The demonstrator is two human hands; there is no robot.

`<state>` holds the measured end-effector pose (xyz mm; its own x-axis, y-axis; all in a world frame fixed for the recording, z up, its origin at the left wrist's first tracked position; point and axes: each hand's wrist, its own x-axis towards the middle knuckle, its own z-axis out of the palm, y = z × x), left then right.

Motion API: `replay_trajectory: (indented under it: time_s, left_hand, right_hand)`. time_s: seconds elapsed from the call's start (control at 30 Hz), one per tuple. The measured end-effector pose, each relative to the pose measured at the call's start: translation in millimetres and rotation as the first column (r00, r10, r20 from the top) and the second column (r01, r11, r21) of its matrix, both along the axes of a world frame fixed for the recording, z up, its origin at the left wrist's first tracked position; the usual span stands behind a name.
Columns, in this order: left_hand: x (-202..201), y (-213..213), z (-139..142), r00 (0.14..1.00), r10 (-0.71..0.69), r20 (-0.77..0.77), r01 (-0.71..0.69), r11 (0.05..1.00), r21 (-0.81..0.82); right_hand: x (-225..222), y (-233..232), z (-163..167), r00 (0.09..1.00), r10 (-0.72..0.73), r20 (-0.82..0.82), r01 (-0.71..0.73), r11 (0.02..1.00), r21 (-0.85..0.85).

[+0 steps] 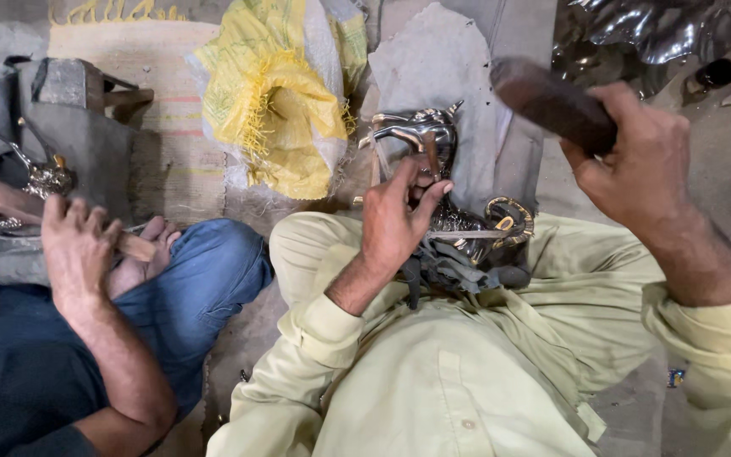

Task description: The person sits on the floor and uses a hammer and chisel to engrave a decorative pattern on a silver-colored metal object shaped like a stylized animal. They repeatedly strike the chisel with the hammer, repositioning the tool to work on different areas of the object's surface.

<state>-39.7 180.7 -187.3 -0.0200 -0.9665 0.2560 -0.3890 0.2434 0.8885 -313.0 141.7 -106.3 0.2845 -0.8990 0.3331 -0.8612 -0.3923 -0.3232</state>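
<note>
**While the left hand is steadying, the mallet is hanging to the upper right**

While the left hand is pinching a thin tool against the shiny metal figure at the centre of the frame, the right hand is gripping a dark mallet raised at the upper right. Its fingers are wrapped fully around the handle, and the mallet's long axis is slanting from that fist up and left, so its free end is pointing back toward the figure. The figure is resting on the person's lap, its length running from the upper centre down to the curled part at the right. So the left hand is the one touching it; the right is standing well apart, above and to the right. At the left edge, a co-worker's hand is closing round a wooden stick.
</note>
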Motion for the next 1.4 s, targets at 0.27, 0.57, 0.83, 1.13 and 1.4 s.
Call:
replay_trajectory:
  time_s: [0.27, 0.57, 0.83, 1.13, 1.4]
  left_hand:
    - [-1.2, -3.5, 7.0, 0.997, -0.074, -0.032, 0.072, 0.995, -0.071]
    - [1.0, -28.5, 9.6, 0.979, -0.192, 0.063, 0.191, 0.981, 0.02]
    - [0.2, -54.3, 12.7, 0.874, -0.423, 0.238, 0.426, 0.904, 0.041]
    - [0.8, -70.2, 24.0, 0.777, -0.562, 0.285, 0.584, 0.812, 0.006]
    - [3.2, -71.7, 29.5, 0.75, -0.588, 0.303, 0.598, 0.798, 0.07]
  right_hand:
    - [35.7, -15.4, 73.3, 0.855, 0.085, -0.511, -0.086, 0.996, 0.022]
    - [20.0, -19.4, 62.4, 0.817, 0.014, -0.576, 0.103, 0.98, 0.169]
    - [-27.6, -3.5, 6.7, 0.9, -0.128, -0.416, 0.287, 0.893, 0.347]
    - [-52.1, 26.0, -34.6, 0.922, -0.365, -0.129, 0.382, 0.807, 0.449]
    - [-44.0, 32.6, -33.9, 0.887, -0.332, 0.322, 0.197, 0.901, 0.385]
